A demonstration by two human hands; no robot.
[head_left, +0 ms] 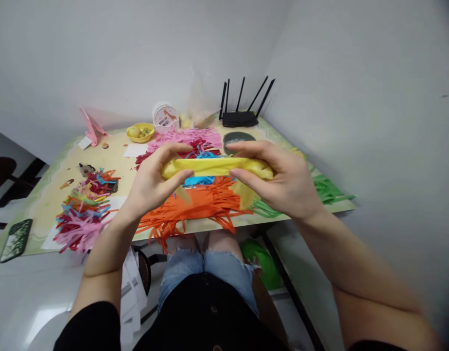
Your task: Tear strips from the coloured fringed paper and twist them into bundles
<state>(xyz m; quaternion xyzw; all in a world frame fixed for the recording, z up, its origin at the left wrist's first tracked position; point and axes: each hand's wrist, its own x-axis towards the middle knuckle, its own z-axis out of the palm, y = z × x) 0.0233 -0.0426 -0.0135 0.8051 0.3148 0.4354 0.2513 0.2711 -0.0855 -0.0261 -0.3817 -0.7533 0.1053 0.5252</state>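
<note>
A rolled strip of yellow tissue paper [212,167] is stretched level between my two hands, above the near side of the table. My left hand [160,173] pinches its left end, thumb below and fingers above. At the right end, my right hand [274,175] grips it in the same way. Loose yellow ends hang down beside both hands. Beneath the roll lies fringed orange paper [195,204], its strips spilling over the table edge. Blue fringe [198,181] and pink fringe [206,136] lie behind it, with green fringe [327,190] to the right.
A black router [239,118] with upright antennas stands at the back, near a dark round dish [239,139]. A white tub [165,117] and a yellow fruit bowl [139,132] are further left. Multicoloured tassels [85,209] and a phone [15,239] lie on the left side.
</note>
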